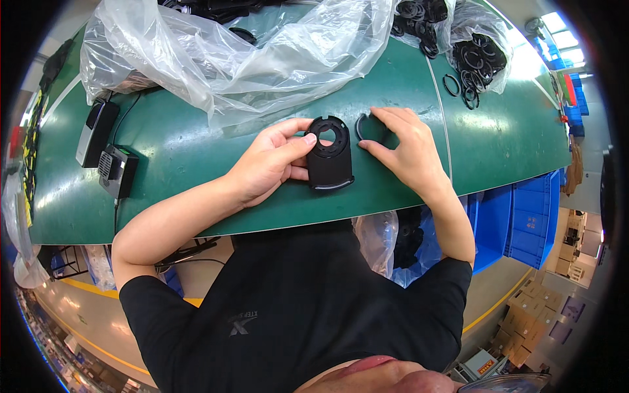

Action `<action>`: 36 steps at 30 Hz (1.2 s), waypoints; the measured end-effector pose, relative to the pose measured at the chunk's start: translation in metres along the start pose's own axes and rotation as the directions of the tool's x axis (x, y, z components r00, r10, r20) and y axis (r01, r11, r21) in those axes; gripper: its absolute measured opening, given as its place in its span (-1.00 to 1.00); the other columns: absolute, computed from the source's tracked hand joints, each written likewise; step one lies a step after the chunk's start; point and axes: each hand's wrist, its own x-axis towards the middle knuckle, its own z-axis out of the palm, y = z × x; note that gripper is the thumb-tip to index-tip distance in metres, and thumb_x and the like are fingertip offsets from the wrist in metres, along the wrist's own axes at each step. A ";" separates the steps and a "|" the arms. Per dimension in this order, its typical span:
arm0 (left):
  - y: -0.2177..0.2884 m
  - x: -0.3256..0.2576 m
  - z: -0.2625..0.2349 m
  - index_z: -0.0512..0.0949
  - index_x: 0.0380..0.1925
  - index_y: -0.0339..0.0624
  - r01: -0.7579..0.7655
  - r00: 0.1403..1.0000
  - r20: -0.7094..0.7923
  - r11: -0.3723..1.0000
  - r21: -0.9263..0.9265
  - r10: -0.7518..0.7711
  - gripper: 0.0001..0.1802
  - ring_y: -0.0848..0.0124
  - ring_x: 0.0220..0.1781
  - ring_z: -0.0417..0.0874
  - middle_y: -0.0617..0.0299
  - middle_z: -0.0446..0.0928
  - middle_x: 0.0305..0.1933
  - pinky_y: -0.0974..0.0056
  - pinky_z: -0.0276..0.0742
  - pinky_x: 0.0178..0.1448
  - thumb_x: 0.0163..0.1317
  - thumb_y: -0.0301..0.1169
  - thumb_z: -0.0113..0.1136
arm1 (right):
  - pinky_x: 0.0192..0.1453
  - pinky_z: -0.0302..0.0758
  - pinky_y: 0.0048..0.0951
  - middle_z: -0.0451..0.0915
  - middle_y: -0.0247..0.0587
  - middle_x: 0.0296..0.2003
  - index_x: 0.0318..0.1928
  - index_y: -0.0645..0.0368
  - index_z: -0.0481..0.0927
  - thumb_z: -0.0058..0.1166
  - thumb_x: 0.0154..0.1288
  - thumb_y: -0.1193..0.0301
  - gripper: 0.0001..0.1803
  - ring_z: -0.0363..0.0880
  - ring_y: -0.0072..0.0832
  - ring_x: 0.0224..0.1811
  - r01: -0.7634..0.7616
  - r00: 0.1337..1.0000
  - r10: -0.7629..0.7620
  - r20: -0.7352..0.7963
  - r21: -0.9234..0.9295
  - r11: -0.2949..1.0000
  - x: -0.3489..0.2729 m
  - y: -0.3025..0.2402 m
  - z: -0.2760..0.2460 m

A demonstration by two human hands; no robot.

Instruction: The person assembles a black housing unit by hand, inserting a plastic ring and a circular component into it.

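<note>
green smooth-topped counter (pixel 177 180); over it, black flat plastic housing with round hole (pixel 331 169), left hand (pixel 275 154) fingers closed on its left side. just right: thin black curved ring (pixel 360 127), spanned by right hand's (pixel 409 141) half-spread thumb and fingers. judged best: housing steady, ring pinched lightly, unflexed.

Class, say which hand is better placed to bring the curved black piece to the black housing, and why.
Probably the right hand: it holds the curved black piece, just to the right of the black housing. The left hand grips the housing, so it seems better suited to steadying it.
</note>
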 end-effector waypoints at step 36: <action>-0.005 -0.003 -0.003 0.39 0.11 -0.17 -0.060 0.998 0.019 0.977 0.207 0.058 -0.63 0.70 -0.19 0.49 0.40 0.52 -0.11 0.57 0.42 -0.19 0.34 -0.31 -0.04 | -0.16 0.50 -0.35 0.54 -0.02 -0.19 -0.11 0.33 0.54 0.36 -0.21 0.48 -0.47 0.53 -0.19 -0.21 0.158 0.976 -0.138 -0.168 0.116 0.981 0.008 -0.055 0.021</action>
